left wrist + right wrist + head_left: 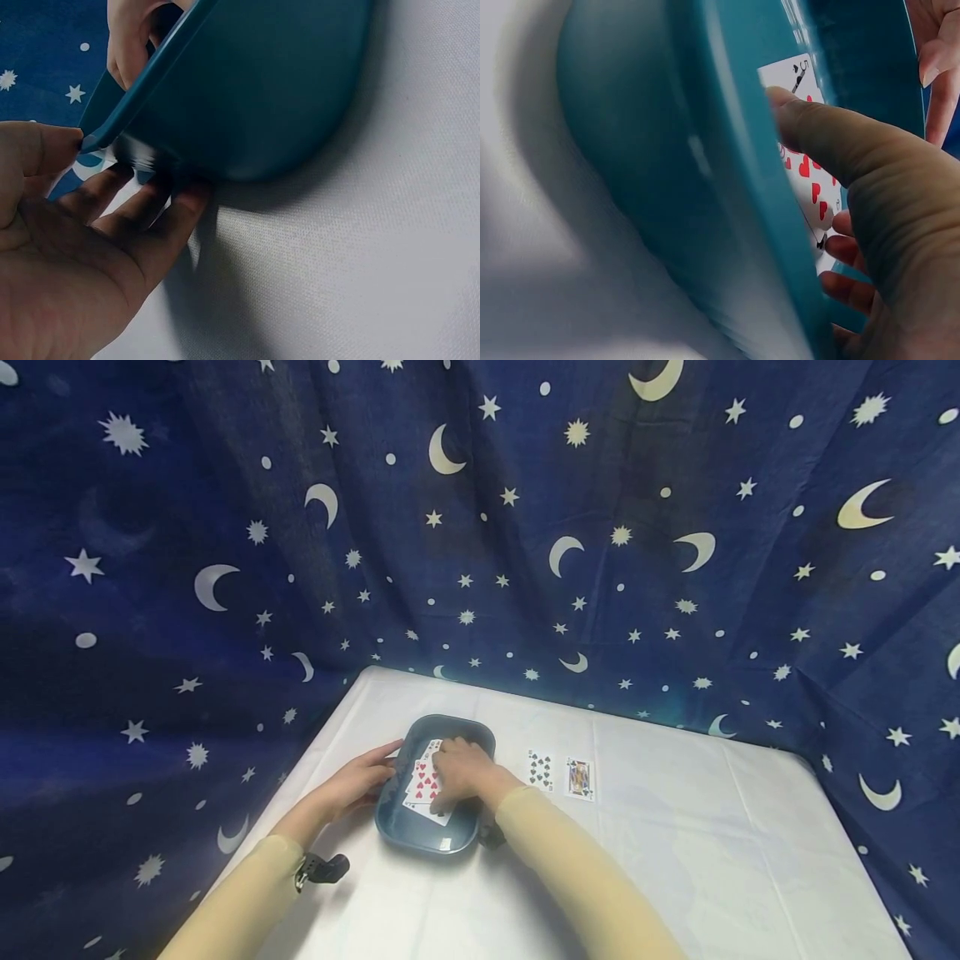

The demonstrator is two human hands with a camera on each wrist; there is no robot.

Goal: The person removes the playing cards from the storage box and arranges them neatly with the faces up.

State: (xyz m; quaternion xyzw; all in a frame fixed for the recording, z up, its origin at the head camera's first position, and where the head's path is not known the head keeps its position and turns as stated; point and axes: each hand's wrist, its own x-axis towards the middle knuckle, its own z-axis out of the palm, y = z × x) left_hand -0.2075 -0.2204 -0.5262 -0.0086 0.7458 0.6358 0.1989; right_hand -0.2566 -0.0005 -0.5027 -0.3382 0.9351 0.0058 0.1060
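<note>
Grasping playing cards (pixel 424 783) inside the blue tray (pixel 411 833), the right grip (pixel 465 768) seems midway through its work; the left grip (pixel 358 782) holds the tray. A spade card (pixel 540 771) and face card (pixel 580 778) on the surface (pixel 690 835) apparently remain.

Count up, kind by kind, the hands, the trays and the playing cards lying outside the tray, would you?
Hands: 2 (left hand, right hand)
Trays: 1 (blue tray)
Cards outside it: 2 (black number card, face card)
Total: 5

The overlapping cards inside are left out.
</note>
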